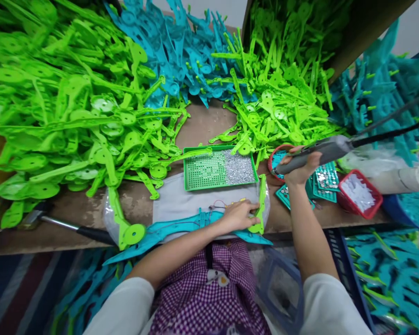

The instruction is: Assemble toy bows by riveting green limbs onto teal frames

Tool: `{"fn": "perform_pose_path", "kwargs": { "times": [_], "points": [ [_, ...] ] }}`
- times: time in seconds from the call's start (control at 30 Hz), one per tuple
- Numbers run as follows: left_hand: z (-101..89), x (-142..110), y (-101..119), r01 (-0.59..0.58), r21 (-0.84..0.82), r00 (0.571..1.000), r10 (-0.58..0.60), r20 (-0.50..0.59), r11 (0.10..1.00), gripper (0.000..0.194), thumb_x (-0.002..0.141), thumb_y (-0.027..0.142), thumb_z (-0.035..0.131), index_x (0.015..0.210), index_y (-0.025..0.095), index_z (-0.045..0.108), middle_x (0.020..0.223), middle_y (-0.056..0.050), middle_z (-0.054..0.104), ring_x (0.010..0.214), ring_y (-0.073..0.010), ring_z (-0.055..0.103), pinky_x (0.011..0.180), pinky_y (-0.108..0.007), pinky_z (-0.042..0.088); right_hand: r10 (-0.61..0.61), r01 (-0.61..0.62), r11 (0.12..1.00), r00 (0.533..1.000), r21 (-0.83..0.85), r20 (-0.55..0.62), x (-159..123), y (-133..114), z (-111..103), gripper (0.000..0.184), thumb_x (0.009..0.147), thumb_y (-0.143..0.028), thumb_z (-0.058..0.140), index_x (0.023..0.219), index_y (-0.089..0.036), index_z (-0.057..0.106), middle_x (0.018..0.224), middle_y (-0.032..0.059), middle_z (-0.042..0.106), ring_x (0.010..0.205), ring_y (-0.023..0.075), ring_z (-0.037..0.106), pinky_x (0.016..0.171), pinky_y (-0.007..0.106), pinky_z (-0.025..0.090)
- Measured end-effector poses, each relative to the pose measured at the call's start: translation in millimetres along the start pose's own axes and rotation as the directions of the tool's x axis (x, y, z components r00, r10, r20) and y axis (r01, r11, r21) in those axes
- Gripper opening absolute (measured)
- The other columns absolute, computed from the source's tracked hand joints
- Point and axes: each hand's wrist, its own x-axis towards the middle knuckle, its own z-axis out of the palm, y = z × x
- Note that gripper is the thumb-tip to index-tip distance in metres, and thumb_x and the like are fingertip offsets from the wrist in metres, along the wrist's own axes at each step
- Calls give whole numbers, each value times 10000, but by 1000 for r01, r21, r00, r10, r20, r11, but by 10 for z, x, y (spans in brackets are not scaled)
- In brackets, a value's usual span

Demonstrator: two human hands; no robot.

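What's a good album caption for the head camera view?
Left hand on a blue plastic piece, right hand gripping a gray corded tool, before heaped green parts.

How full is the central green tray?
Partly full: small silver pieces cover the right side of the green tray; its left looks mostly bare, perforations showing.

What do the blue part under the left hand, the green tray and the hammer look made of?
Blue part: probably moulded plastic, satin; even colour, smooth surface.
Green tray: likely plastic; uniform colour, neat grid of holes.
Hammer: shaft seemingly polished metal, given its silvery shine; black handle rubber or plastic, unclear which.
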Motion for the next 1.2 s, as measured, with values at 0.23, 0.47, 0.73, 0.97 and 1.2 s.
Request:
{"fn": "perform_pose_path", "kwargs": {
  "times": [0.23, 0.47, 0.73, 0.97, 1.2],
  "points": [
    [5, 10, 3, -6, 13, 1000, 6, -3, 1000, 539, 809, 489, 593, 1323, 341, 527, 1158, -3, 645, 1036, -237, 624, 879, -306, 476, -87, 87, 996, 996, 19, -3, 16, 122, 39, 521, 711, -729, 501, 642, -214, 546, 473, -40, 483, 342, 111, 467, 338, 243, 347],
    [24, 10, 2, 6, 5, 1000, -6, -14, 1000, 532, 800, 495, 605, 1307, 347, 541, 1146, 1, 644, 1025, -236, 627, 856, -308, 486, -10, 8, 999, 999, 37, 47, 21, 202, 61, 527, 647, -743, 549, 639, -217, 514, 507, -50, 491, 339, 111, 472, 325, 245, 343],
    [30, -2, -6, 17, 1, 1000, -17, 9, 1000, 559, 811, 527, 575, 1339, 356, 504, 1199, -10, 629, 1083, -251, 608, 901, -335, 475, -26, 20, 995, 998, 93, 61, -16, -35, 73, 467, 651, -675, 598, 601, -213, 556, 469, -25, 484, 338, 101, 450, 330, 252, 329],
    [-6, -21, 3, -1, 5, 1000, 1, 5, 1000, 534, 802, 518, 576, 1304, 343, 531, 1193, -16, 643, 1075, -261, 614, 876, -340, 486, -22, -21, 983, 972, 183, 234, -250, -169, 1071, 562, 651, -796, 490, 693, -236, 524, 559, -43, 501, 372, 84, 470, 354, 244, 372],
    [-43, -29, 17, 14, -29, 998, -12, 53, 999, 410, 794, 471, 587, 1133, 247, 643, 1123, -70, 683, 1010, -276, 645, 823, -348, 512, 22, -65, 987, 960, 146, 279, -328, 212, 1496, 505, 675, -716, 539, 682, -211, 541, 604, -28, 556, 376, 74, 477, 353, 244, 373]
  ]
}}
